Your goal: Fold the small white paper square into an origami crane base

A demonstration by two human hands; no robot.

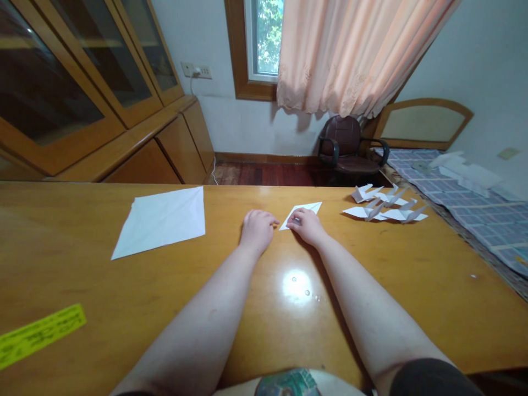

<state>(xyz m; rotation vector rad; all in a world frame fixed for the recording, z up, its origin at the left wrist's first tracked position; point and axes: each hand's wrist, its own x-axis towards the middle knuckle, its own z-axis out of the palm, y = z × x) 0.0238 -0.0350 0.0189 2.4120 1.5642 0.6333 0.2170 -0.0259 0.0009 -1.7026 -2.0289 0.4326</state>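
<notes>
A small folded piece of white paper [304, 209] lies on the wooden table [264, 286], just past my hands. My right hand [306, 225] rests on its near corner with the fingers curled and pressed down on it. My left hand [256, 230] lies on the table a short way left of the paper, loosely curled, with its fingertip reaching toward the paper's near tip; nothing shows in it. A large white sheet [161, 221] with diagonal creases lies flat to the left. Several folded paper cranes [385, 206] stand in a cluster to the right.
A yellow strip of paper [39, 334] lies at the table's near left. Wooden cabinets with glass doors [82, 99] stand at the left. A dark armchair [348, 146] is beyond the table under a pink curtain, and a bed with a checked cover [474, 203] is at the right.
</notes>
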